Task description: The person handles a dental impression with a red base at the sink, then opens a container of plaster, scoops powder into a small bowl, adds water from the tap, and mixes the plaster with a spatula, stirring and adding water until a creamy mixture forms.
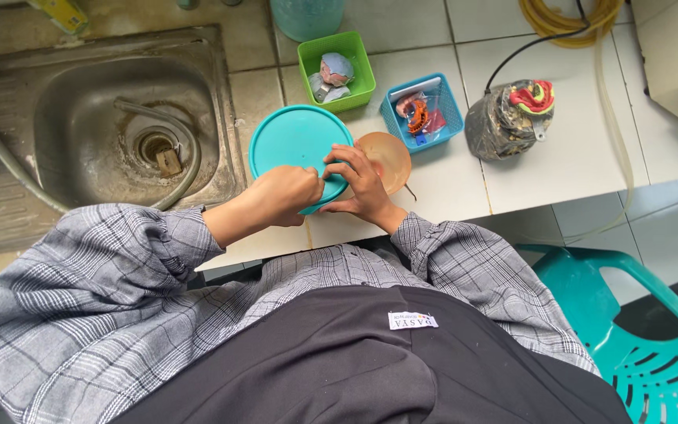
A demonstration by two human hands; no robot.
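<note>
2 baskets (green [337, 69], blue [422, 111]) block the far side; bare white counter [566, 169] rightward.

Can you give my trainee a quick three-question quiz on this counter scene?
1. True or false: both hands grip the teal lid.
2. Which small basket stands nearer the sink: A) the green basket, B) the blue basket?
3. Fill in: the brown bowl sits just beyond the ___ hand.

Key:
1. True: the left hand and the right hand both hold its near edge.
2. A
3. right
</note>
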